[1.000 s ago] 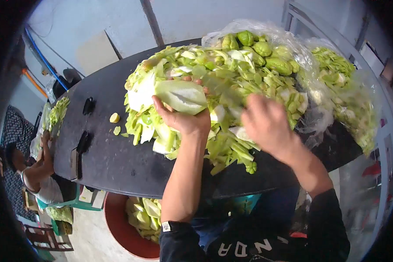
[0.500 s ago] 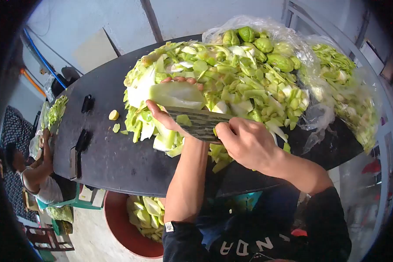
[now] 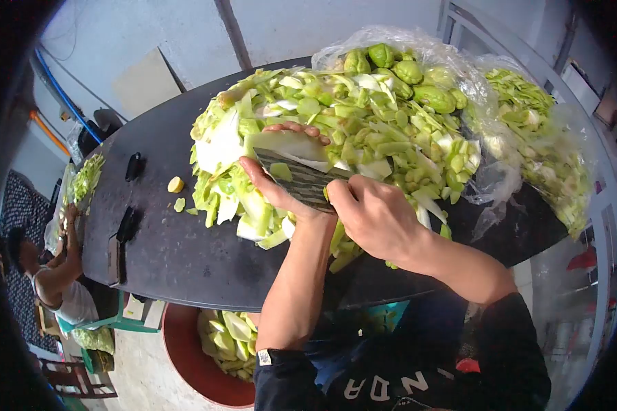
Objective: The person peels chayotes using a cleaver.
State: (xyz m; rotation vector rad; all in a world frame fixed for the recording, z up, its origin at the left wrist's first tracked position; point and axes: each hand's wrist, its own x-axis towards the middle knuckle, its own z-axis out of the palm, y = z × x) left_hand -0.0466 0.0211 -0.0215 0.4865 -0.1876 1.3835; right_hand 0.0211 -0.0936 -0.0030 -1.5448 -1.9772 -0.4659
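Note:
My left hand is closed around a large pale green vegetable piece, fingertips over its far edge and thumb at the near left. My right hand grips a broad-bladed knife, whose handle is mostly hidden in the fist. The blade lies slantwise across the near face of the piece, with a small green slice stuck on it. Beneath and behind both hands spreads a heap of pale green peelings and cut pieces.
Whole green chayotes sit in a clear plastic bag at the back. More cut strips fill plastic at the right. A red tub holding pale pieces stands below the dark table. Another person works at the far left.
The knife blade has slid left and up over the vegetable piece, covering more of it. My right hand moved slightly left with it; my left hand shifted slightly right.

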